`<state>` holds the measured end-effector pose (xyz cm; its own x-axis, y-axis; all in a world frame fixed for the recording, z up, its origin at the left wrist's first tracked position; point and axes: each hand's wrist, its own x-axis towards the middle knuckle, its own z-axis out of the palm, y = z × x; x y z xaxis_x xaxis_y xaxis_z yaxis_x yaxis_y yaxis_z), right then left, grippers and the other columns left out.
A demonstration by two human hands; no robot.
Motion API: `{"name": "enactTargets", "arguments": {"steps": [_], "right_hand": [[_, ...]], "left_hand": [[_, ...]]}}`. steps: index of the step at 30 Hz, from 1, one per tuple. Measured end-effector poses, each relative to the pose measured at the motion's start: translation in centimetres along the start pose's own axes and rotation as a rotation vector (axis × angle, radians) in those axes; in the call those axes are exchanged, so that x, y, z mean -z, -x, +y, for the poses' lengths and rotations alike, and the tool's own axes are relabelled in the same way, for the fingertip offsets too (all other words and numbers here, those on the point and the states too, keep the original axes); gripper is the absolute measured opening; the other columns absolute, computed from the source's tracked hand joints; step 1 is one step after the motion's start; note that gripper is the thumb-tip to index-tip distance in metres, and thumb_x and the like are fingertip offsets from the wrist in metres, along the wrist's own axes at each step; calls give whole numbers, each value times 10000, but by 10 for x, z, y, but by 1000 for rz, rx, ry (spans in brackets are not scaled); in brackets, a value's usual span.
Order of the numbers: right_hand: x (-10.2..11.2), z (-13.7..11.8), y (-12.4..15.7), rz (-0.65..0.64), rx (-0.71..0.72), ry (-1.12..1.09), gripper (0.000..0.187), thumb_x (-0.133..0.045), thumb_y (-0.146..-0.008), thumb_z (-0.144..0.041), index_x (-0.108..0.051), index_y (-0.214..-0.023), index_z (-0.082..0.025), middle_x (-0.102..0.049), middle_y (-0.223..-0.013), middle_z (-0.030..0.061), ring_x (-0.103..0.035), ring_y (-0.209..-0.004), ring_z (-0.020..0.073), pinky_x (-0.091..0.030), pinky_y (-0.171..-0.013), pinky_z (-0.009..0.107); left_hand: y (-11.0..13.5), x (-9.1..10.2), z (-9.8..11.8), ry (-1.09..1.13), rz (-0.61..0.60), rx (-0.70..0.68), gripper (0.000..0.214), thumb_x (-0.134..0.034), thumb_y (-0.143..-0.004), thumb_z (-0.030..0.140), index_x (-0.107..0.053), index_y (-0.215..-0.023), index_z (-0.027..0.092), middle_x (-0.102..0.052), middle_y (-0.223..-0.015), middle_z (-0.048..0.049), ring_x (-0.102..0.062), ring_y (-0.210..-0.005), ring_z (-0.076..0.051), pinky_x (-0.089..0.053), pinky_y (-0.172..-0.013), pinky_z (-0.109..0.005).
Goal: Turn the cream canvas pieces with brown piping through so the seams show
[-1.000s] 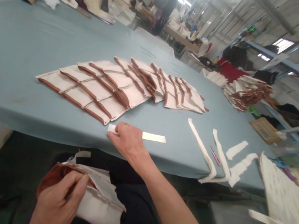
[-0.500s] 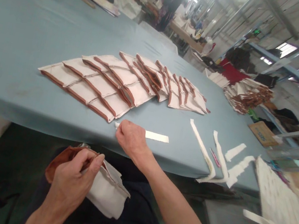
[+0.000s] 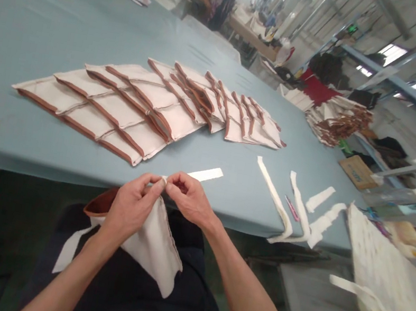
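Observation:
Above my lap, my left hand (image 3: 135, 204) is closed on the top edge of a white cloth piece (image 3: 154, 253) with a brown lining (image 3: 103, 202). The cloth hangs below the fingers. A white band (image 3: 69, 251) dangles beside my left forearm. My right hand (image 3: 192, 199) is pinched shut, its fingertips meeting those of the left at the table's front edge. A white strip (image 3: 207, 174) runs from behind the right fingers onto the table; its near end appears between both hands' fingertips, partly hidden.
Overlapping white pieces with brown edges (image 3: 120, 108) fan across the blue-grey table (image 3: 74, 19). To the right lie loose white strips (image 3: 274, 191) and a small pink tool (image 3: 292, 209). Beyond stand a cardboard box (image 3: 358, 172) and a pile of white-and-brown pieces (image 3: 337, 119).
My left hand has risen with the cloth piece to meet my right hand. The white strip has swung to a slant. A white band now shows hanging at the left. The view has shifted slightly.

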<state>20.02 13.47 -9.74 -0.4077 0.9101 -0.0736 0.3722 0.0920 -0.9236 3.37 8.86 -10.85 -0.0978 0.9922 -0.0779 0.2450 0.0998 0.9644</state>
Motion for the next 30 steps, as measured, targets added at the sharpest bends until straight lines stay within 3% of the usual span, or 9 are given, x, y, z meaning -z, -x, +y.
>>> {"name": "enactTargets", "arguments": {"steps": [5,10,16,22,30], "right_hand": [[6,5,3,-11,-11,-89,205,-581,-937,-398,-599,-879,-203,-571,-763,-39,-514,-686,126,-455,-663,254],[11,0,5,-11,-36,-69,228,-547,-986,-358,-621,-843,-196,-621,-766,-20,-563,-726,137,-469,-710,267],[17,-3,6,4,-86,-65,146,-718,-891,-305,-660,-828,-187,-650,-737,-37,-584,-689,123,-462,-669,250],[17,5,4,-66,-159,-203,111,-628,-942,-232,-700,-894,-162,-710,-762,-20,-634,-630,89,-524,-628,211],[18,12,-2,-33,-218,-307,83,-655,-930,-204,-692,-867,-162,-729,-711,-17,-634,-563,78,-510,-537,165]], "left_hand": [[1,-6,6,41,-28,44,486,-581,-895,662,-706,-924,193,-482,-507,87,-407,-424,-127,-310,-435,-232],[1,-10,12,6,13,46,439,-609,-874,631,-687,-853,200,-618,-566,45,-466,-488,-131,-345,-474,-227],[3,-10,8,-72,24,37,365,-645,-850,571,-678,-776,215,-660,-596,30,-532,-574,-156,-384,-550,-247],[4,-9,10,-114,14,58,375,-607,-839,574,-699,-777,215,-686,-620,19,-545,-577,-163,-405,-571,-264],[3,-11,9,-148,26,95,348,-560,-788,553,-650,-722,224,-568,-567,52,-483,-543,-147,-388,-541,-254]]}}
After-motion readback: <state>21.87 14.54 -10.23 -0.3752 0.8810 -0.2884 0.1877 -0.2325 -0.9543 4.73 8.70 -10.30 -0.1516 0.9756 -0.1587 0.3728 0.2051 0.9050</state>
